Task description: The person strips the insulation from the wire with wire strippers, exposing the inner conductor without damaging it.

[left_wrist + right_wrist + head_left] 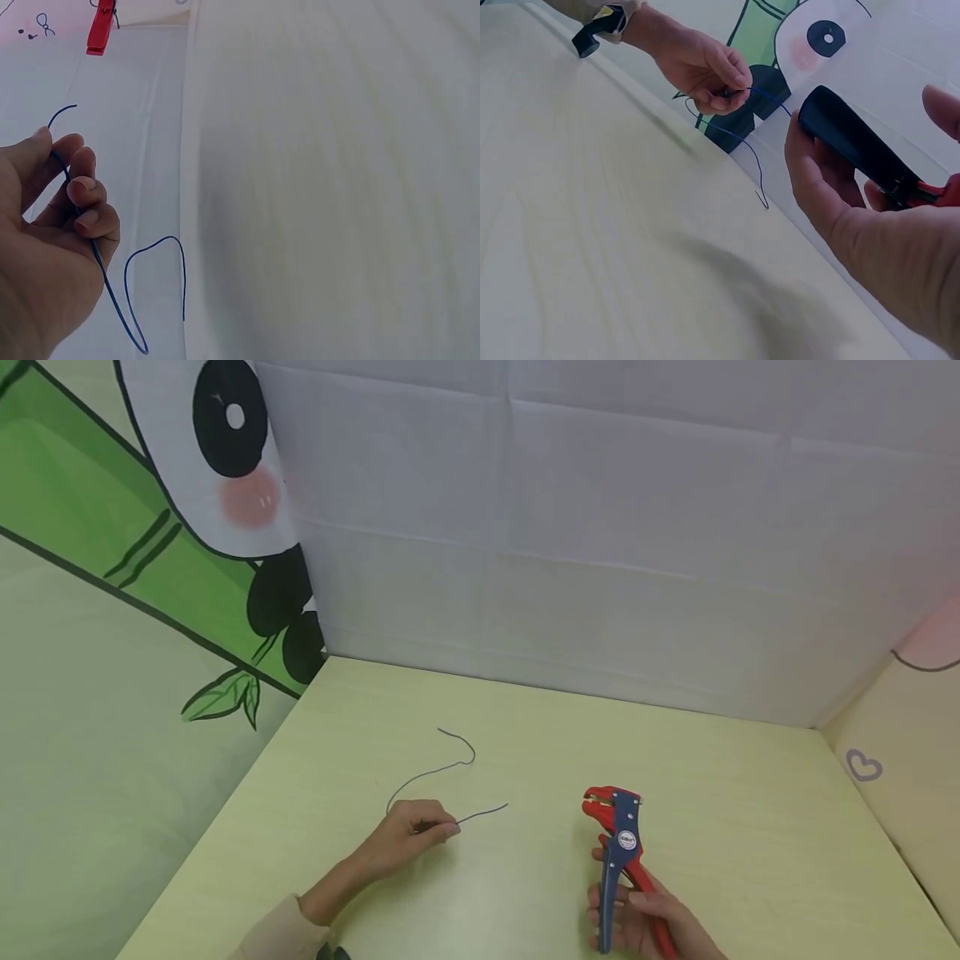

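Between thumb and fingertips, my left hand [416, 839] pinches a thin blue wire [483, 814] near one end. A short free end points right, while the longer part curves away behind the hand over the table. In the left wrist view the wire [112, 296] runs along the palm and loops below it. My right hand [671, 912] holds a wire stripper [627, 827] by its handles, one blue and one red. The tool stands with its red jaws up and facing left, apart from the wire. In the right wrist view, its dark handle [847, 139] rests against my fingers.
A pale wooden table [750, 802] lies below both hands. White cloth [570, 527] hangs behind it, with a panda and bamboo print [150, 518] on the left. A black device [600, 28] is strapped to the left wrist.
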A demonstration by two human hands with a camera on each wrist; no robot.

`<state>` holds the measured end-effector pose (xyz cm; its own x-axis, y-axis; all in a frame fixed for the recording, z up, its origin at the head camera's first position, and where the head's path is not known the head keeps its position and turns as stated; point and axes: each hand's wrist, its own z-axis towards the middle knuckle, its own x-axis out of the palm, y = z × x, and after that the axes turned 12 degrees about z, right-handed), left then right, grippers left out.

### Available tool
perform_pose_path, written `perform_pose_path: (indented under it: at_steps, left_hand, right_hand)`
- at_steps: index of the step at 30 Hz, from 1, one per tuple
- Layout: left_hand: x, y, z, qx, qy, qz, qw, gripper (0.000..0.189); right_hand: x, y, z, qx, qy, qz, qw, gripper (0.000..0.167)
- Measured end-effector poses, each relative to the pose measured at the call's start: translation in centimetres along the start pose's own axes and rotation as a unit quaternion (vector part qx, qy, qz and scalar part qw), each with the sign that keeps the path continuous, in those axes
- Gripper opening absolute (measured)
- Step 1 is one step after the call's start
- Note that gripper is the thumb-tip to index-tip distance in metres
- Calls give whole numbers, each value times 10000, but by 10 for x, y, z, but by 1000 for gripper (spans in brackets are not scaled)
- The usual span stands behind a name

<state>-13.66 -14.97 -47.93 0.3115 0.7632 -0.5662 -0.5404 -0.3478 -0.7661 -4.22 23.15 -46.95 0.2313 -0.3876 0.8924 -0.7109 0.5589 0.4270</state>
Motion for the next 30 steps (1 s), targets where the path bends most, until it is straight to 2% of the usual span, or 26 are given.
perform_pose_path:
  at_steps: [4, 11, 15, 19, 23, 26, 30]
  left_hand:
    - [0, -5, 0, -50, 119, -125, 9998, 15]
    - [1, -12, 0, -288, 286, -549, 9977, 20]
    - [2, -15, 0, -285, 184, -701, 9970, 20]
    - [4, -18, 2, -315, -64, -598, 9977, 22]
    - [5, -22, 3, -370, -259, -713, 9964, 25]
    - [6, -25, 4, -403, -413, -834, 9948, 26]
    - [9, -29, 6, -484, -703, -787, 9932, 18]
  right_hand:
    - [-1, -2, 1, 106, -465, -318, 9984, 39]
    - [-1, -12, 8, 141, -472, -703, 9963, 44]
    - [1, -15, 12, 53, -716, -764, 9945, 38]
    - [3, -18, 15, 90, -836, -772, 9935, 37]
    - [4, -22, 20, 66, -652, -811, 9946, 39]
    - [5, -25, 24, 36, -272, -817, 9963, 39]
    - [8, -28, 28, -2, -19, -887, 9961, 40]
